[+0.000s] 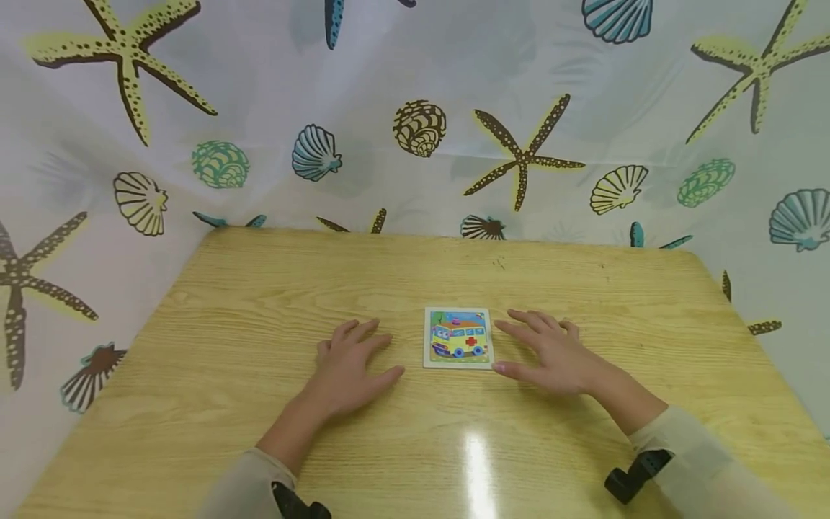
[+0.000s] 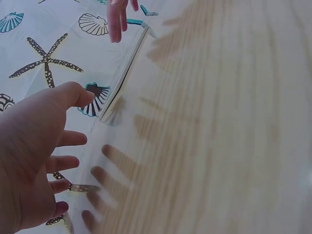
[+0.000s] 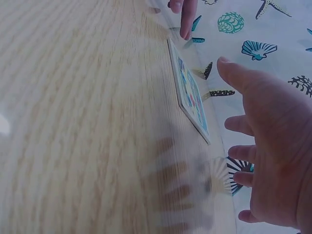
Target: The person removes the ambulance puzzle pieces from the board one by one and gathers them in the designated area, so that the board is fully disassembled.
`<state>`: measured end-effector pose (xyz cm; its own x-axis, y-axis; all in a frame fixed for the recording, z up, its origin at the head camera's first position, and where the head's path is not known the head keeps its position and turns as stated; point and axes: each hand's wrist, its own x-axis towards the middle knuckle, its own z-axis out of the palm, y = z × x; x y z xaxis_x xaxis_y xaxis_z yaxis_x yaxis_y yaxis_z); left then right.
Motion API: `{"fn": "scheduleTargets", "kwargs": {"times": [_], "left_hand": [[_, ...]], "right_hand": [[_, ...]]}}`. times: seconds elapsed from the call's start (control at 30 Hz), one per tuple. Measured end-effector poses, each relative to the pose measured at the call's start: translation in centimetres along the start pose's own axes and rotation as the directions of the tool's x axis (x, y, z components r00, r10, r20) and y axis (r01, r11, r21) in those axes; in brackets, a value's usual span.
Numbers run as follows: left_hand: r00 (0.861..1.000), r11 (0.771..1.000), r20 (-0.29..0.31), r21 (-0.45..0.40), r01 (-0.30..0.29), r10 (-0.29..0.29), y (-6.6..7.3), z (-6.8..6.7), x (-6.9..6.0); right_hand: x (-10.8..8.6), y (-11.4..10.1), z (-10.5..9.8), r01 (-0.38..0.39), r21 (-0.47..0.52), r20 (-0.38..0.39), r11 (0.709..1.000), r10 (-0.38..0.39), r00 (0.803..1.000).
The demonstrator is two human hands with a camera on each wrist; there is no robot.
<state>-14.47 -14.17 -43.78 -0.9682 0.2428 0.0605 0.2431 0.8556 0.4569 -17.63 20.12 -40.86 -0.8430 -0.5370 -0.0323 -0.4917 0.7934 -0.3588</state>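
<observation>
A square picture tile (image 1: 458,338) with a white border, showing a yellow ambulance, lies flat on the wooden table (image 1: 311,274). My left hand (image 1: 350,371) is to its left, fingers spread, apart from it. On the tile's right side, my right hand (image 1: 551,353) has its fingers spread, thumb and fingertips close to the border; contact cannot be told. The left wrist view has the left hand (image 2: 36,156) with fingers extended and the tile edge-on (image 2: 127,70). In the right wrist view the right hand (image 3: 275,146) is beside the tile (image 3: 189,92), holding nothing.
A white cloth (image 1: 363,72) printed with starfish and shells hangs behind the table and along its sides. Dark wrist devices are strapped over the left sleeve (image 1: 243,486) and right sleeve (image 1: 707,461). Light reflects off the table's near part.
</observation>
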Motion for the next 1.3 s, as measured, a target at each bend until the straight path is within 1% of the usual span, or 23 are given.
{"fn": "scheduleTargets", "kwargs": {"times": [0.2,0.4,0.47,0.57,0.7,0.77,0.9,0.97,1.03,1.13,1.2,1.3], "left_hand": [[1.000,0.998,-0.002,-0.058,0.006,-0.006,0.8,0.8,0.8],[1.000,0.995,0.001,-0.094,0.022,-0.022,1.9,1.5,2.2],[1.000,0.992,0.002,-0.127,0.024,-0.024,2.2,1.7,2.6],[1.000,0.982,-0.006,-0.189,0.008,-0.009,2.4,2.1,3.2],[1.000,0.958,-0.031,-0.286,-0.014,0.006,2.8,2.6,3.8],[0.999,0.946,-0.043,-0.324,-0.002,-0.012,3.0,2.8,4.1],[0.995,0.918,-0.060,-0.394,0.050,-0.080,3.4,3.3,4.4],[0.989,0.890,-0.066,-0.447,0.092,-0.135,3.4,3.6,4.5],[0.979,0.857,-0.080,-0.500,0.126,-0.190,3.3,3.9,4.6],[0.962,0.821,-0.107,-0.550,0.153,-0.251,3.3,4.2,4.9],[0.958,0.808,-0.108,-0.568,0.159,-0.265,3.3,4.2,5.1],[0.961,0.800,-0.085,-0.575,0.169,-0.265,3.4,4.1,5.4]], "right_hand": [[1.0,-0.3,0.6,0.022,0.021,0.001,1.000,-0.022,1.000],[1.6,-0.4,0.9,0.021,0.025,-0.004,0.999,-0.021,1.000],[1.9,-0.4,0.9,0.023,0.032,-0.005,0.999,-0.023,1.000],[2.5,-0.5,1.1,0.035,0.047,-0.022,0.998,-0.034,0.999],[3.5,-0.8,1.3,0.046,0.062,-0.049,0.997,-0.042,0.998],[3.9,-1.0,1.3,0.048,0.065,-0.050,0.997,-0.045,0.998],[4.6,-1.3,1.4,0.065,0.086,-0.031,0.994,-0.062,0.998],[5.0,-1.5,1.5,0.086,0.105,-0.018,0.991,-0.085,0.996],[5.5,-1.7,1.6,0.110,0.132,-0.008,0.985,-0.110,0.994],[6.3,-2.2,1.8,0.133,0.161,0.008,0.978,-0.136,0.991],[6.7,-2.4,1.9,0.124,0.173,0.026,0.977,-0.130,0.991],[7.2,-2.7,2.0,0.099,0.174,0.049,0.980,-0.109,0.993]]}}
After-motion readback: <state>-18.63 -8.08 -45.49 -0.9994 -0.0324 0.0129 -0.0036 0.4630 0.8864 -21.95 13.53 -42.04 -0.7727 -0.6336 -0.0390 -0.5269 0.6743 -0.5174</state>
